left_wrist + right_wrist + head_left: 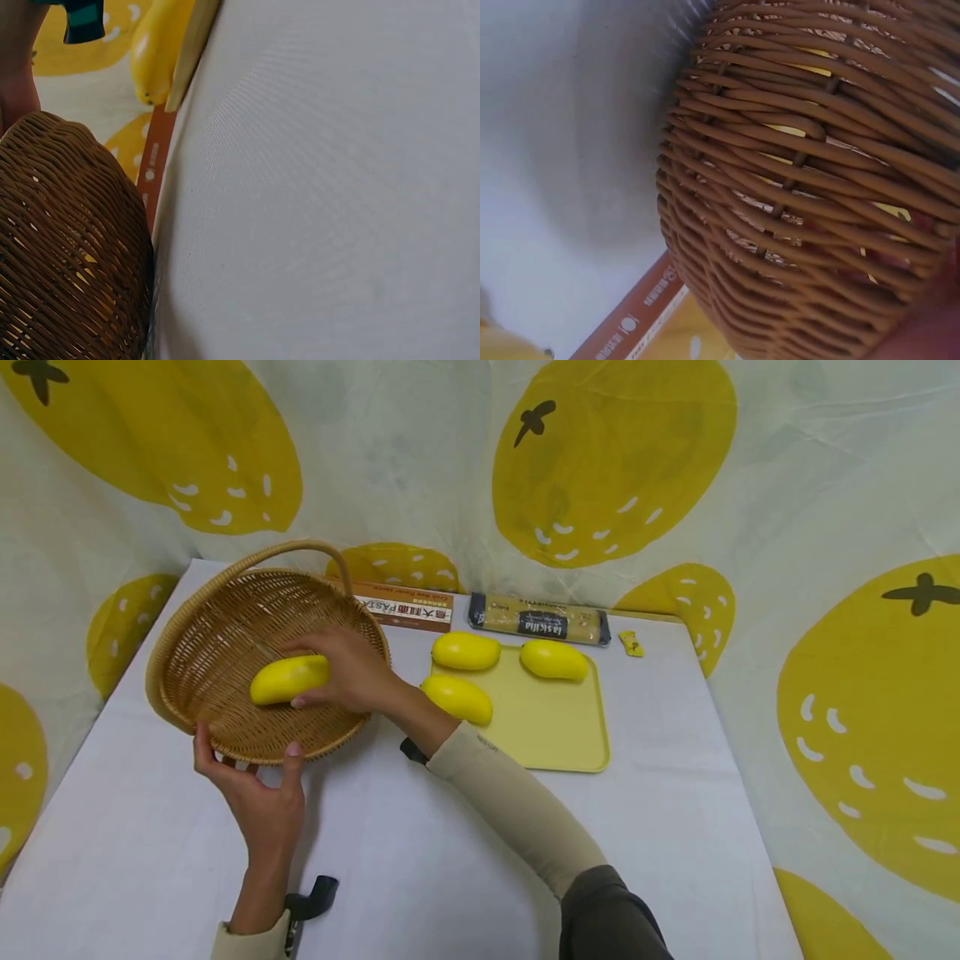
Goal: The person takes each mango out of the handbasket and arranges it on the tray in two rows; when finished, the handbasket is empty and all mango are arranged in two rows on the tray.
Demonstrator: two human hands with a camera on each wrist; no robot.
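A brown wicker basket with an arched handle stands at the left of the table, its opening tilted toward me. At its front rim my left hand holds on, with the thumb and fingers spread along the edge. Inside the basket, my right hand grips a yellow mango between thumb and fingers. Both wrist views show mostly the woven outer wall of the basket; in the right one, yellow glints through the weave. Whether the mango touches the basket floor I cannot tell.
Right of the basket lies a pale yellow tray bearing three mangoes. Along the back edge are a brown pasta box, a bagged pasta pack and a small yellow packet. A fruit-print curtain hangs behind.
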